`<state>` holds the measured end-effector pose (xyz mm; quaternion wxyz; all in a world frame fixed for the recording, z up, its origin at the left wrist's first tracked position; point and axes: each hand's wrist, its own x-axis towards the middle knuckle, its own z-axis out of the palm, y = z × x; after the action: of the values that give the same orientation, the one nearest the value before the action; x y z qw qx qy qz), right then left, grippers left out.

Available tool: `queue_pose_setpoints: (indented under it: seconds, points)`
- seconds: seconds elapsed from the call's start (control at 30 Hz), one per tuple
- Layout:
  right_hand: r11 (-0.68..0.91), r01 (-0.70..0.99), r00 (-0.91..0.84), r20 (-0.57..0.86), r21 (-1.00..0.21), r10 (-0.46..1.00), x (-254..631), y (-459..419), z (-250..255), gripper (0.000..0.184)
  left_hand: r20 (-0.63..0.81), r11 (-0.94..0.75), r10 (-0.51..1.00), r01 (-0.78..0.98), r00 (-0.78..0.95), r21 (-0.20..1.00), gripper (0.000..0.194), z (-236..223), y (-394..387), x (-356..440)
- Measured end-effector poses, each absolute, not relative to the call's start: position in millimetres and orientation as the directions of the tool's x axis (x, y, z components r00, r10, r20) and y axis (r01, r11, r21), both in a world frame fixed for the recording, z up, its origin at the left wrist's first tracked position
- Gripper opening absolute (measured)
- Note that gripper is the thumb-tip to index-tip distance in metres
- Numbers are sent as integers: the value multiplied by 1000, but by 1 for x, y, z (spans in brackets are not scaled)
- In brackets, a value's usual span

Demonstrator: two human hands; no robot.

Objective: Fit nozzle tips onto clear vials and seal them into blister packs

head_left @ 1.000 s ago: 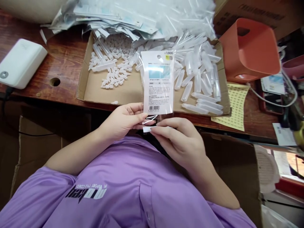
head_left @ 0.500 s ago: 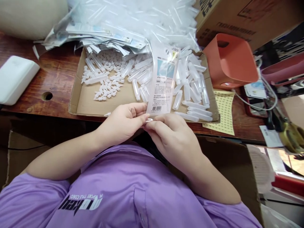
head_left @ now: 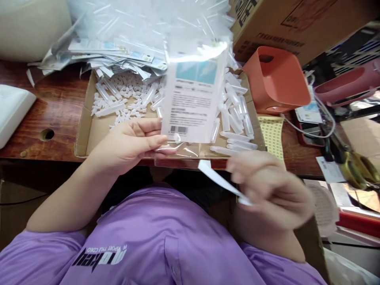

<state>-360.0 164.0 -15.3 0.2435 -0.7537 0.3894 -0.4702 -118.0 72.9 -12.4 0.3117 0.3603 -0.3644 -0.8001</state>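
Observation:
My left hand (head_left: 133,142) pinches the lower left corner of a clear plastic bag (head_left: 191,99) with a printed card inside, showing a blue picture, text and a barcode. The bag's clear bottom flap hangs below the card. A white paper strip (head_left: 219,178) sticks out from my right hand (head_left: 270,190), which is closed on its end and smeared by motion. Behind the bag lies a shallow cardboard tray (head_left: 86,136). It holds clear plastic tubes (head_left: 234,114) on the right and small white caps (head_left: 124,114) on the left; the bag hides its middle.
A stack of printed bags (head_left: 118,57) and a heap of clear plastic (head_left: 148,23) lie behind the tray. At right are an orange bin (head_left: 276,83), a yellow sticker sheet (head_left: 271,132) and gold-handled scissors (head_left: 356,170). A cardboard box (head_left: 285,27) stands behind.
The white strip has come away from the bag in my right hand, which has moved right and down. My left hand still holds the bag, now turned more squarely towards me. The view has shifted slightly.

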Motion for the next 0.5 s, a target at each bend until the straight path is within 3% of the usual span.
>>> queue_pose_setpoints:
  seconds: [0.1,0.17,0.27,0.37,0.5]
  points:
    - [-614,105,139,623,-782,-770,-397,164,-16,30,-405,-598,-742,253,-535,761,27,-12,71,-105]
    - [-551,123,-28,552,-825,-833,-422,163,-14,36,-442,-633,-718,242,-538,735,27,-13,74,-100]
    - [-346,-176,-261,383,-922,-886,-466,150,-8,34,-545,-678,-686,149,-482,720,20,-14,84,-100]
    - [-113,-444,-388,305,-889,-870,-522,112,-4,24,-642,-717,-648,45,-410,695,16,-13,97,-107]
    - [170,-758,-435,294,-630,-851,-584,27,-6,21,-675,-759,-584,9,-450,651,16,-13,108,-118]
